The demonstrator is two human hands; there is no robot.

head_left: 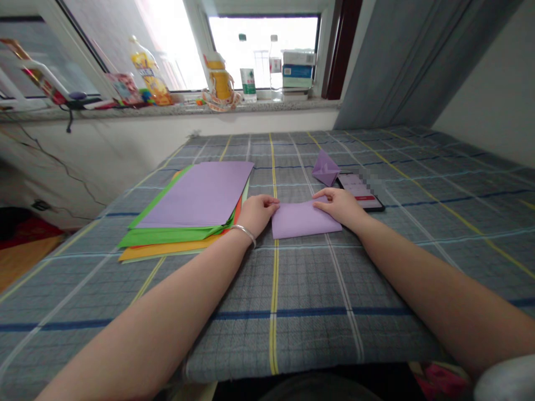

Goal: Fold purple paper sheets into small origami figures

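Observation:
A folded sheet of purple paper (306,220) lies in front of me on the plaid cloth. Its upper left corner is pinched between the thumb and fingers of my left hand (259,211), which has a silver bangle on the wrist. My right hand (339,205) grips the upper right part of the same paper, thumb and fingers closed at its far edge. Just beyond the right hand stands a small folded purple paper shape (325,168) with a pointed top. A phone (368,204) with a lit screen lies beside it, partly behind my right hand.
Left of my hands is a stack of coloured paper (196,192), purple on top, green and orange beneath. The plaid cloth (301,278) covers the surface. Bottles, a yellow cup (221,83) and boxes (298,69) line the windowsill. A grey curtain (393,61) hangs at right.

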